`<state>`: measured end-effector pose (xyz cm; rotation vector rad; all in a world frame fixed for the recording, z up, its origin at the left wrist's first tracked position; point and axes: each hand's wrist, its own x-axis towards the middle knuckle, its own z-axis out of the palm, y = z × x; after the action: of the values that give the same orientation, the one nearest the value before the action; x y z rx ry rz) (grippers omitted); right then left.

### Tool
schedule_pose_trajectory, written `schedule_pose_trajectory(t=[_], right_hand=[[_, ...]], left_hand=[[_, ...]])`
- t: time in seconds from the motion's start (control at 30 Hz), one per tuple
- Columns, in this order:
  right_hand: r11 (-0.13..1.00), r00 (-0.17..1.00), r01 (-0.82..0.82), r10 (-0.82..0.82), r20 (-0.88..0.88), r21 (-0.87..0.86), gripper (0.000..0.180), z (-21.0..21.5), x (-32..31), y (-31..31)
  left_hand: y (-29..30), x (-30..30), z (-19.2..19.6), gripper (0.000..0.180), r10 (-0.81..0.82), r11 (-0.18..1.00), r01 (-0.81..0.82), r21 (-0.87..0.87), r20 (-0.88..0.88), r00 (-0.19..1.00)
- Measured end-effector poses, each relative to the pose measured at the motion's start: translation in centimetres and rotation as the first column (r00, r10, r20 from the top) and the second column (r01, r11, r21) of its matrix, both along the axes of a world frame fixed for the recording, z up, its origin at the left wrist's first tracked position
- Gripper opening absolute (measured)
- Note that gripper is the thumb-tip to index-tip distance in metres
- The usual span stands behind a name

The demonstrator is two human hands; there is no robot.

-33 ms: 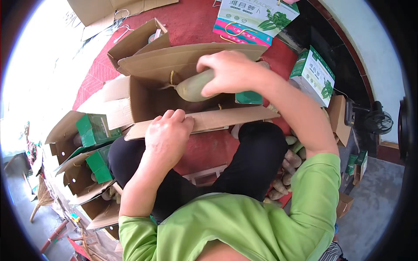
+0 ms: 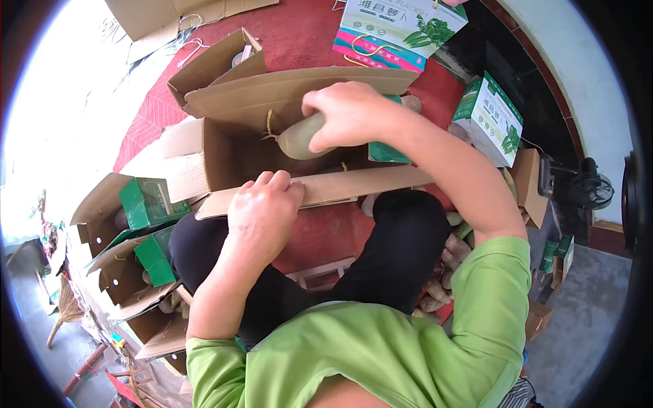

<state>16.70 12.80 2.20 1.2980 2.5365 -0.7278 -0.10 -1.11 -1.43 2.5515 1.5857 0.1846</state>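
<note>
My right hand (image 2: 350, 112) grips a pale green radish (image 2: 299, 139) with a thin root tail and holds it over the open brown cardboard box (image 2: 224, 160) in front of my knees. My left hand (image 2: 262, 207) rests with curled fingers on the box's near flap (image 2: 354, 183). A green packet (image 2: 388, 151) lies inside the box, partly hidden by my right forearm. My black-trousered legs frame the box on a red mat (image 2: 299, 34).
More open cartons with green boxes inside (image 2: 146, 200) stand at my left. Printed green-and-white gift boxes (image 2: 398, 27) (image 2: 490, 119) lie beyond and to the right. Several radishes (image 2: 449, 255) are piled by my right knee. A small fan (image 2: 588, 187) sits far right.
</note>
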Motion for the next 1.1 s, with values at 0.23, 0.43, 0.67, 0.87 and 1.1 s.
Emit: schedule_pose_trajectory(t=[0.23, 0.43, 0.67, 0.87, 1.1], right_hand=[[0.974, 0.903, -0.220, 0.186, 0.387, 0.044, 0.025, -6.9, -6.8, 0.6], [0.967, 0.916, -0.252, 0.225, 0.331, 0.041, 0.024, -8.7, -9.3, 0.3], [0.991, 0.950, -0.136, 0.133, -0.283, 0.009, 0.042, -2.0, -4.6, 0.7], [0.978, 0.662, 0.177, -0.204, -0.721, -0.115, 0.033, 2.2, 5.8, -0.8], [0.767, 0.308, 0.557, -0.546, -0.779, -0.318, 0.032, -6.2, 17.6, -5.5]], left_hand=[[-0.2, -0.2, -0.1, 0.022, 0.024, 0.999, -0.023, -0.044, 0.013, 1.000], [-0.2, -0.1, 0.0, 0.024, 0.034, 0.997, -0.034, -0.070, 0.005, 0.999], [0.0, -0.1, 0.0, 0.023, 0.052, 0.998, -0.052, -0.025, 0.016, 0.999], [-0.1, 0.2, 0.7, 0.022, 0.087, 0.995, -0.086, -0.047, 0.028, 0.996], [-0.2, 0.7, 1.3, 0.030, 0.115, 0.986, -0.104, -0.127, 0.086, 0.990]])
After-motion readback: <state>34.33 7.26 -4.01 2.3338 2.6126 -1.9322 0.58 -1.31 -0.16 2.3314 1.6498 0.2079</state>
